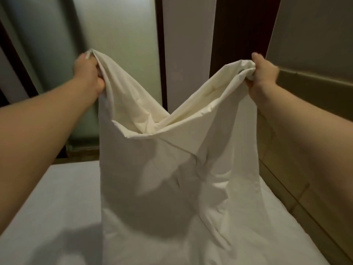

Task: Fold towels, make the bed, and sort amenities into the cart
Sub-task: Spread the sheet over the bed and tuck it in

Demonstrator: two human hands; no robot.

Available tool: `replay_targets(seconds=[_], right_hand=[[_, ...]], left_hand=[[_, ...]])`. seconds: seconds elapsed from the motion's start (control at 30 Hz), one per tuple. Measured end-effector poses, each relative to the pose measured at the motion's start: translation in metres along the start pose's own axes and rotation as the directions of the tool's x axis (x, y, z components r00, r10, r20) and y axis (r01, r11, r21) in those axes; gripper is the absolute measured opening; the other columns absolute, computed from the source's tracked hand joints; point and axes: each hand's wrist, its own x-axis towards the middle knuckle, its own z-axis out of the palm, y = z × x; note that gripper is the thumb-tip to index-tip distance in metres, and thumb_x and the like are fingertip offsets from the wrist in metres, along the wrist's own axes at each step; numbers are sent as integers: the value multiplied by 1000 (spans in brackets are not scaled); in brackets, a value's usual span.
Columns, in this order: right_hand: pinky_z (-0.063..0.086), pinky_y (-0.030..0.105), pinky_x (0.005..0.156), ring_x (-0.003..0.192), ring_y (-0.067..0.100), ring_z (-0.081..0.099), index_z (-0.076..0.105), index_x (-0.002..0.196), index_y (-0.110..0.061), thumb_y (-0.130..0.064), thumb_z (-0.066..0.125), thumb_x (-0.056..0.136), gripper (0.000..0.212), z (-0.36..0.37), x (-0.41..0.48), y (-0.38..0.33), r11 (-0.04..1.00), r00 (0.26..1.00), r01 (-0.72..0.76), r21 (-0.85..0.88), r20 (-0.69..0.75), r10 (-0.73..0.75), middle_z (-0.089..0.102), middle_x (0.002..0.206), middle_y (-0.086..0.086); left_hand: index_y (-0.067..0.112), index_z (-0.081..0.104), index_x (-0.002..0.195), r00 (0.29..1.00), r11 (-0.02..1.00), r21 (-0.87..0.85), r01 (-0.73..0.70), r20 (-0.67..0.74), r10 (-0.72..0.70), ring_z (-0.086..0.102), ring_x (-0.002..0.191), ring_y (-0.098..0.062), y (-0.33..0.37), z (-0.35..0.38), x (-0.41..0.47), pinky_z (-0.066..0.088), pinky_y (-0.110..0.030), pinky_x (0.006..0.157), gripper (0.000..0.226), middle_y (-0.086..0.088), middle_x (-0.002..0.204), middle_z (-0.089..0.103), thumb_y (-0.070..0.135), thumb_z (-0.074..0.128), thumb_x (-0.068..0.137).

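A white pillowcase [172, 178] hangs in front of me above the bed [51, 197], its mouth open at the top and sagging in the middle. My left hand [88, 73] grips the pillowcase's upper left corner, fingers curled round the bunched cloth. My right hand [262, 77] grips the upper right corner the same way. Both arms are stretched forward and raised. The lower end of the pillowcase bulges and reaches down to the white sheet on the bed; what is inside it is hidden.
A frosted glass panel [107, 44] and a white wall strip [187, 44] with dark wooden trim [238, 25] stand beyond the bed. A padded beige headboard [313, 104] runs along the right side of the bed.
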Motion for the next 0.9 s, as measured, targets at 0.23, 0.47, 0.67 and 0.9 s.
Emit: replay_targets(seconds=[0.23,0.47,0.67,0.9], right_hand=[[58,32,78,93,19,64,64,106,-14,-29,66,87,25,-23,-20,13,995,998,11,-99,62,-4,65,102,5],[44,28,61,77,21,54,58,93,-12,-15,56,88,6,-181,-97,185,673,940,-290,-680,-70,335,57,88,8],[33,33,66,79,31,53,57,61,-5,-18,52,92,34,-295,-219,271,94,857,-160,-983,-91,507,60,78,17],[38,28,54,60,23,59,66,54,-5,-11,59,83,30,-361,-308,278,23,841,-145,-989,-111,529,63,52,8]], left_hand=[[15,38,57,978,978,-64,200,-45,-203,43,42,-13,13,-17,-53,41,-19,57,21,2,41,39,8,40,77],[10,39,60,738,803,17,596,-405,-539,43,58,-18,-126,-229,-180,48,-39,79,26,-7,51,45,3,31,83],[3,46,68,478,563,21,826,-556,-680,50,67,-28,-182,-387,-328,52,-31,42,22,-15,55,54,-3,36,86],[5,53,77,620,358,549,755,-419,-664,53,84,-25,-174,-461,-417,44,-30,77,23,-18,90,54,0,40,96]])
